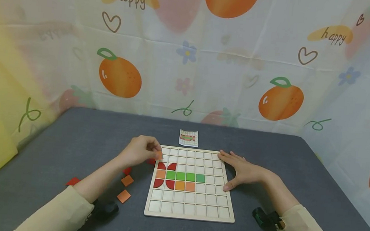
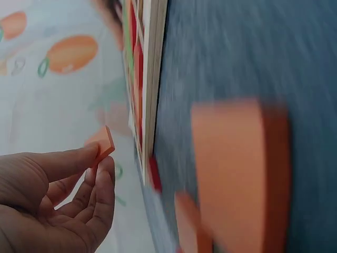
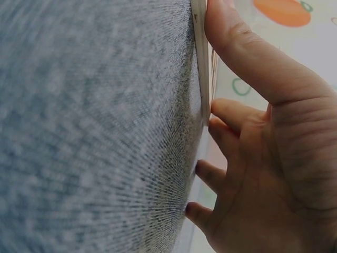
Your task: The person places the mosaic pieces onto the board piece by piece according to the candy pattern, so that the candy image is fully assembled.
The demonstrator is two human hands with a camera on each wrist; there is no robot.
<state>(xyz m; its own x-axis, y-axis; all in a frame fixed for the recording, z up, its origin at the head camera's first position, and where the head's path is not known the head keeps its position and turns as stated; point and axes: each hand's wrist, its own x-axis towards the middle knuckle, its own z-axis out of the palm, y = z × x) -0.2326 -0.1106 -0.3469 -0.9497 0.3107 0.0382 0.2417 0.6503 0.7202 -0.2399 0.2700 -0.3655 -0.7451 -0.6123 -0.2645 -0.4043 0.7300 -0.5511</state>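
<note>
My left hand (image 1: 140,150) pinches an orange square tile (image 2: 103,143) between thumb and fingertips, over the upper left corner of the wooden grid board (image 1: 189,214). My right hand (image 1: 244,172) is spread along the board's right edge, its thumb and index finger resting on the rim. In the grid, red quarter-round tiles (image 1: 170,184) lie at the left above and below a row that starts with an orange tile (image 1: 160,174) and runs on in green tiles (image 1: 180,176). Two orange tiles (image 1: 185,186) lie in the row beneath the green.
Loose orange tiles (image 1: 124,196) lie on the dark table (image 1: 80,135) left of the board. Red pieces (image 1: 73,181) lie near and partly behind my left forearm. A small card (image 1: 188,138) printed with a coloured grid pattern lies behind the board.
</note>
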